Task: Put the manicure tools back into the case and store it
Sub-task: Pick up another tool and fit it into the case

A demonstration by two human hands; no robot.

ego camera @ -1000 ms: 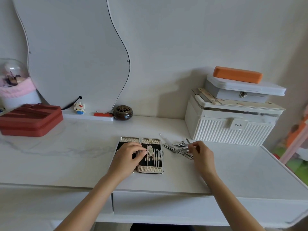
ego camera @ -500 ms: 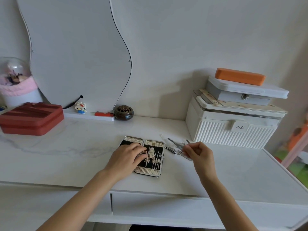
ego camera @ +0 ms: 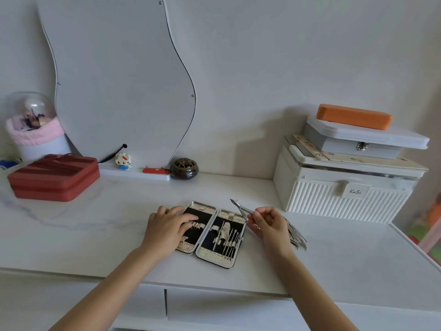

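Observation:
The manicure case (ego camera: pixel 228 215) lies open and flat on the white desk (ego camera: pixel 95 223), black inside with a silver patterned rim. Its right half holds several thin metal tools in loops. My left hand (ego camera: pixel 167 225) rests flat on the left half, fingers spread, holding nothing. My right hand (ego camera: pixel 269 223) is just right of the case, a little above the desk, pinching a pointed metal nipper (ego camera: pixel 239 207) whose tip aims up and left. More loose metal tools (ego camera: pixel 297 237) lie on the desk behind and right of that hand.
A white ribbed storage box (ego camera: pixel 334 199) stands at the back right with a grey case (ego camera: pixel 358 139) and an orange case (ego camera: pixel 353 117) stacked on it. A red box (ego camera: pixel 52 180), a small dark pot (ego camera: pixel 183 168) and a mirror (ego camera: pixel 119 80) stand along the back. Drawer fronts (ego camera: pixel 226 311) run below the desk edge.
My right hand has lifted the nipper off the pile of loose tools and brought it left toward the case. My left hand has slid onto the case's left half.

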